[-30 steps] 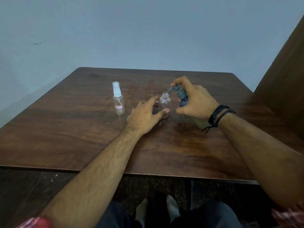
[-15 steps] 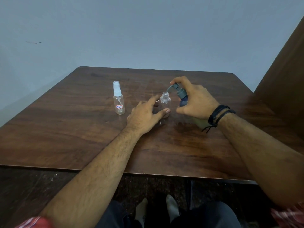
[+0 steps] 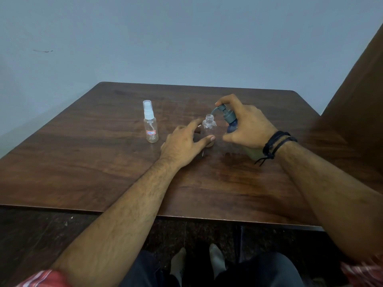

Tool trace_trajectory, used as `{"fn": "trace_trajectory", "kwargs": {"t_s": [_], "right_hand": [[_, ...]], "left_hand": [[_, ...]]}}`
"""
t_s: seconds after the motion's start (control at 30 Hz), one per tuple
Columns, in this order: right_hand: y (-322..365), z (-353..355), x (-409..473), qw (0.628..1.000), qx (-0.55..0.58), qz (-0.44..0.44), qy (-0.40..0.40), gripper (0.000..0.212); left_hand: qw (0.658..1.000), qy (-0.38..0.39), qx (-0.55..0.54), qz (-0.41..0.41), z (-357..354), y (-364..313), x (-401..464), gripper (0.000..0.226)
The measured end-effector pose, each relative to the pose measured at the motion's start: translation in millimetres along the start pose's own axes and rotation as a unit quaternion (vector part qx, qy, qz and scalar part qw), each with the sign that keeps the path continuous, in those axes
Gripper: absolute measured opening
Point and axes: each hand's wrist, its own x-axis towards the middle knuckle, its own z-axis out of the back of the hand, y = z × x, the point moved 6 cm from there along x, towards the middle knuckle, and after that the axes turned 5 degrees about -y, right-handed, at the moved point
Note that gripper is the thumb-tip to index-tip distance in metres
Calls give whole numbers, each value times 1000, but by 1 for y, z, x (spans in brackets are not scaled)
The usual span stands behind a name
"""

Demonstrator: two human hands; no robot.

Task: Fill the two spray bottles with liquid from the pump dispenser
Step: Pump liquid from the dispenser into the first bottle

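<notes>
Where the view starts, nearest the camera: two socked feet (image 3: 196, 259) on a dark floor, dark trousers and red-striped sleeves at the bottom corners
Table (image 3: 83, 162): dark brown wood grain, both forearms lying across its near edge
Left hand (image 3: 182, 141): resting near the table's middle, thumb and fingers curled round the lower body of the open bottle, holding it upright
Open bottle (image 3: 209, 129): small, clear plastic, cap off, threaded neck bare; whether liquid stands inside cannot be told
Right hand (image 3: 246, 127): just right of the open bottle, palm and fingers wrapped round the pump dispenser, index finger lying on top of the pump head
Wristbands (image 3: 275, 143): black cords on the right wrist, loose ends hanging
Pump dispenser (image 3: 230, 119): grey pump head and collar, bluish shoulder, pale greenish body showing below the hand; tilted left, its spout curving down just above the open bottle's mouth
Capped spray bottle (image 3: 150, 125): further left, standing alone and upright, clear body, white sprayer under a clear cap, small red-edged label
Wall (image 3: 186, 38): plain pale blue-grey behind the far edge
</notes>
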Motion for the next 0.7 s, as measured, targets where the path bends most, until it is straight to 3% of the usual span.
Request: {"fn": "trace_trajectory", "kwargs": {"t_s": [0.7], "right_hand": [[0, 2, -2, 1000, 0, 4, -18, 72]], "left_hand": [[1000, 8, 4, 13, -2, 3, 1, 70]]}}
